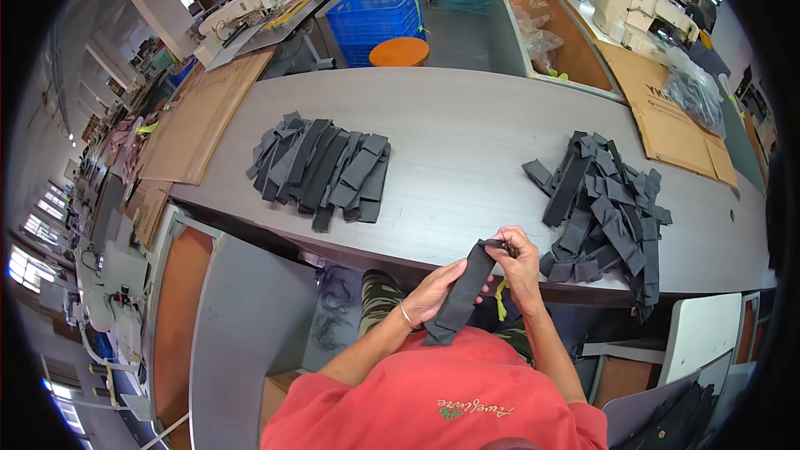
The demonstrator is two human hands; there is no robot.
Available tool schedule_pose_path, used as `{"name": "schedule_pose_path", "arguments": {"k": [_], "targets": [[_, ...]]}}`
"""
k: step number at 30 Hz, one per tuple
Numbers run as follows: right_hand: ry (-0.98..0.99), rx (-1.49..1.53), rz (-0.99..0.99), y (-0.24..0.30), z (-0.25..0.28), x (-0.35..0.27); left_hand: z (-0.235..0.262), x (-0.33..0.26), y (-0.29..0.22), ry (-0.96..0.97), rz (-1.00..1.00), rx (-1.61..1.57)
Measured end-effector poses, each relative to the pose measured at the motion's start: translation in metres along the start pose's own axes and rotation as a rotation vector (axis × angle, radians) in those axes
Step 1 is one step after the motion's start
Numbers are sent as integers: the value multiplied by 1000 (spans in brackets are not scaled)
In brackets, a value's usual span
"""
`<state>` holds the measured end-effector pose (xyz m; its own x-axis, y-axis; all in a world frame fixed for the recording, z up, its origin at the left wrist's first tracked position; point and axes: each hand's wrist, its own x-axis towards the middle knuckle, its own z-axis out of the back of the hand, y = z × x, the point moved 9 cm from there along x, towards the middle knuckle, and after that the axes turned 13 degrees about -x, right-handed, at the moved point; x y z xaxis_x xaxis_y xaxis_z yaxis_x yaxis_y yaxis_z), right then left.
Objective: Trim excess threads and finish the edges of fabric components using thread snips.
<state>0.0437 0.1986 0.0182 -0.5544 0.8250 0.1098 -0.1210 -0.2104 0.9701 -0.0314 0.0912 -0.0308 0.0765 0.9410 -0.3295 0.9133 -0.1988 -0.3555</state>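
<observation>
A dark grey fabric strip slants across the front of my body, just off the table's near edge. My left hand grips its middle, thumb on top and fingers beneath. At the upper end, my right hand is closed in a pinch on the strip's folded corner. Something small and dark shows by the right fingertips, too hidden to name. A yellow ribbon hangs below the right hand. To the left on the table lies a fairly ordered pile of similar strips; a looser heap lies to the right.
The grey table curves around me. Flat cardboard covers its left side, more cardboard its right. Beyond stand blue crates, an orange stool and sewing machines. Some right-hand strips overhang the near edge.
</observation>
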Motion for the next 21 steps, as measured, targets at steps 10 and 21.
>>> {"name": "schedule_pose_path", "arguments": {"k": [10,21], "targets": [[271,512,-147,13,-23,-16,5,-7,-42,67,-95,176],[131,-94,-239,-12,-19,-11,-82,-23,-64,257,-731,1825]]}}
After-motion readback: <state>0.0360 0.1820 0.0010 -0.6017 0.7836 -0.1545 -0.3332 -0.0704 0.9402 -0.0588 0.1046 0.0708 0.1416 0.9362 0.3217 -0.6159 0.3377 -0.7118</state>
